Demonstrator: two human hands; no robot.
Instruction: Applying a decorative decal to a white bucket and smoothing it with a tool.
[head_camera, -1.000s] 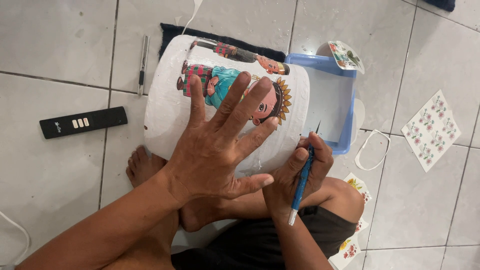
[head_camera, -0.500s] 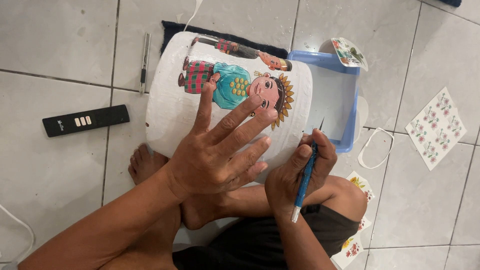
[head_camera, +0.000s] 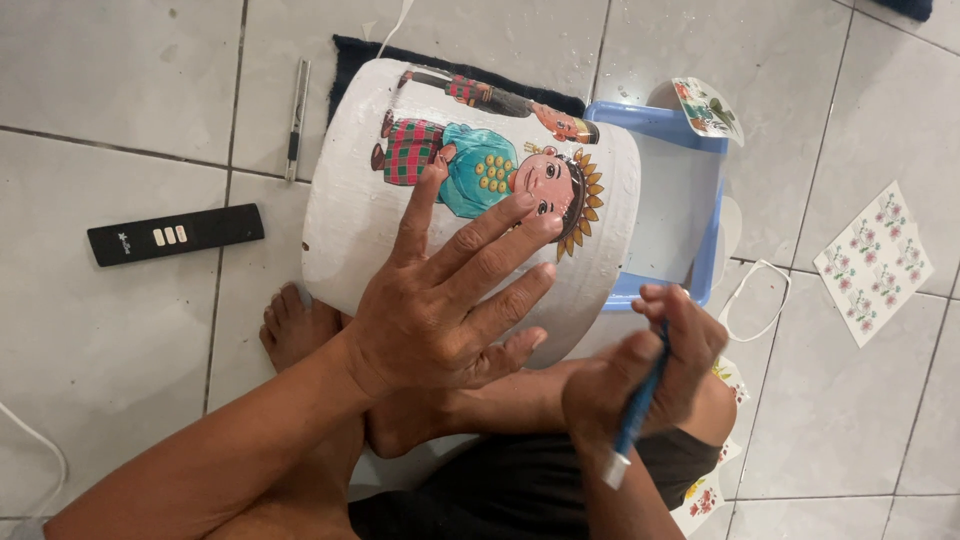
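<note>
1. as the person sat cross-legged on the tiled floor (head_camera: 100, 380), a large white pot (head_camera: 350, 230) lay on its side over the bare feet, its long axis running away from the body toward the far tiles.
2. the left hand (head_camera: 450, 310) was spread flat on the pot's wall, all fingers splayed wide and gripping nothing, fingertips reaching the lower edge of a colourful figure sticker (head_camera: 490, 170) of a child with a sunflower-like crown.
3. the right hand (head_camera: 650, 370) was curled closed around a blue-handled tool (head_camera: 635, 420), its white end toward the lap; i could not see its working tip.
4. that right hand sat just off the pot's rim, to the right of and nearer the body than the sticker, so the sticker lay up and to the left of the tool; the left hand was the closer 1 by far.
5. a 2nd figure sticker (head_camera: 500, 100) ran along the pot's far side.
6. behind the pot stood a blue tray (head_camera: 715, 200); a black remote-like bar (head_camera: 175, 234) and a slim pen-like cutter (head_camera: 297, 115) lay to the left, a flower sticker sheet (head_camera: 875, 262) to the right.
</note>
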